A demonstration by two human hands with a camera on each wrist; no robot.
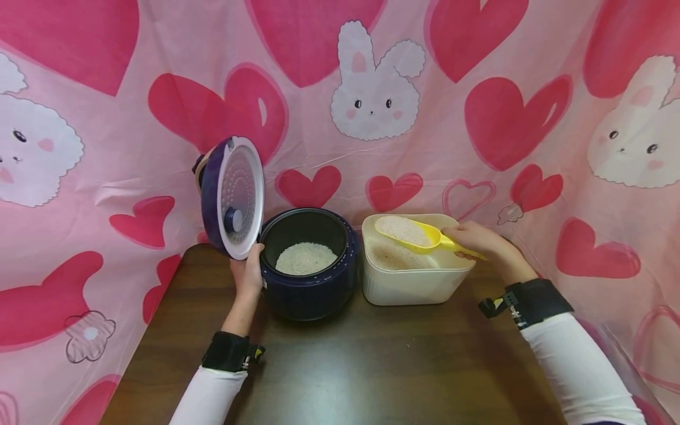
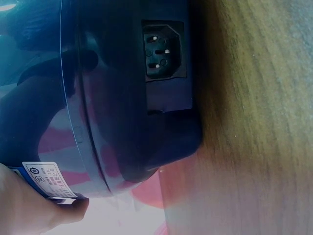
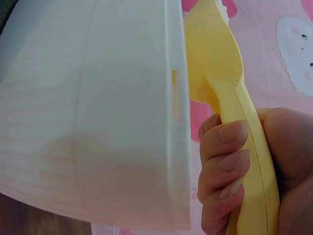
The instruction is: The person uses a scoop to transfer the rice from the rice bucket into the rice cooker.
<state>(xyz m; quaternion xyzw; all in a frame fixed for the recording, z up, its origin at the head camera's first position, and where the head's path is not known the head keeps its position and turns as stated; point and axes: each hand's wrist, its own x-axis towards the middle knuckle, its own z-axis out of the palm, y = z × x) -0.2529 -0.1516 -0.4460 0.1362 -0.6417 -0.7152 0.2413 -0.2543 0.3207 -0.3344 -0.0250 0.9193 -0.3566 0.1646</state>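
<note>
A dark blue rice cooker stands on the table with white rice in its black pot. Its lid is raised at the left. My left hand holds the cooker at its back left side by the lid's base, thumb at the rim; the lid hides some fingers. In the left wrist view that hand is beside a white label. With curled fingers my right hand grips a yellow scoop by its handle. Heaped with rice, the scoop is over a cream bin that holds more rice.
The brown wooden table carries the cooker and bin side by side, near its back edge. Behind them hangs a pink cloth with hearts and rabbits. The cooker's power socket faces left with no cord in it.
</note>
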